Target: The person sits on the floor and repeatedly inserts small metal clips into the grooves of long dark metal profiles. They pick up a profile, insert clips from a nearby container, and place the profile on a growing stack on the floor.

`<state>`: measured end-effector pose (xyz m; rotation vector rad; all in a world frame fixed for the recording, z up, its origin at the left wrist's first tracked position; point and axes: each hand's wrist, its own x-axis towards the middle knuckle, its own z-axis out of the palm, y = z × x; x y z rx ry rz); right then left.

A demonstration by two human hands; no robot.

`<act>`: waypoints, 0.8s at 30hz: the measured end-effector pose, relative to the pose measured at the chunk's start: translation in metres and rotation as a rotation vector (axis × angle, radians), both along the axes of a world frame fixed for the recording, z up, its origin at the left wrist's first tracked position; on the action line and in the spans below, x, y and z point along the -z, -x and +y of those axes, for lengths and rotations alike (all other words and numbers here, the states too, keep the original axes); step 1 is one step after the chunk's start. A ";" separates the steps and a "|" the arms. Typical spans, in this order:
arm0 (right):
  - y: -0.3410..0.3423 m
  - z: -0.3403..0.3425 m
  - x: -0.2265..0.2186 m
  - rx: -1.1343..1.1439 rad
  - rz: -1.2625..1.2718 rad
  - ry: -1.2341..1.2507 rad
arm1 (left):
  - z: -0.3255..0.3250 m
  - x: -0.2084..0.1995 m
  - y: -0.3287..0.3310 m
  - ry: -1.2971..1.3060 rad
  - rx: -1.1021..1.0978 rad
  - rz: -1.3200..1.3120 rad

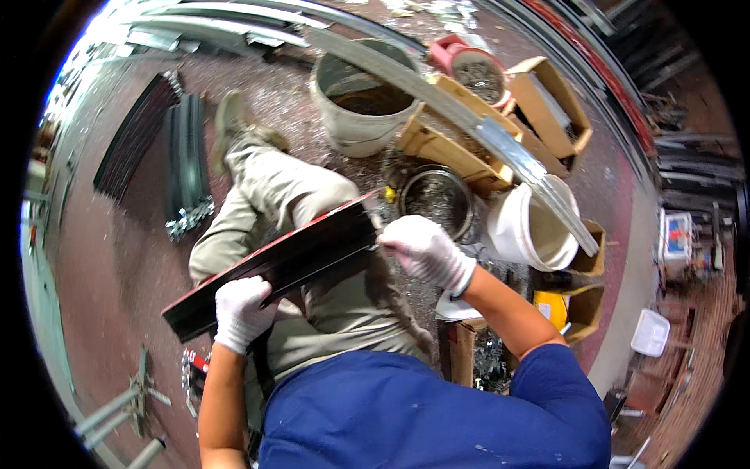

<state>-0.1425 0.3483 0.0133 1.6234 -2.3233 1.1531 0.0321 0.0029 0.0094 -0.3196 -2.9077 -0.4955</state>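
Across my lap lies a long black profile strip [312, 254] with a red edge, tilted up toward the right. My left hand [244, 311], in a white knit glove, is closed around its lower edge near the left end. My right hand [428, 248], gloved the same way, is at the strip's right end with its fingers pinched together. Whatever those fingers hold is too small to make out. Beyond the right hand, a round dark pan [436, 176] holds small metal bits.
Black strips [186, 156] lie in stacks on the floor at left. A large grey bucket [363, 117], a white bucket [539, 227] and cardboard boxes [555, 109] stand ahead and to the right. A long metal bar [469, 121] rests across them. Metal legs [117, 410] stand at lower left.
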 end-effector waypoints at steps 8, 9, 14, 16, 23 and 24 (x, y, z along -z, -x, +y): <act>-0.001 0.015 -0.010 0.031 -0.119 -0.123 | 0.003 0.004 0.001 -0.016 0.004 -0.017; 0.006 0.024 -0.022 0.095 -0.096 -0.155 | 0.003 0.004 0.001 -0.031 0.004 -0.004; 0.077 0.160 -0.011 0.974 0.103 -0.095 | 0.005 0.004 -0.002 -0.008 -0.001 0.024; 0.102 0.232 0.005 1.226 0.231 -0.319 | 0.006 0.005 -0.001 -0.025 -0.003 0.027; 0.133 0.283 0.020 1.296 0.190 -0.729 | 0.005 0.005 -0.001 -0.007 -0.005 0.027; 0.134 0.281 0.021 1.269 0.205 -0.733 | 0.004 0.006 -0.002 -0.015 -0.007 0.027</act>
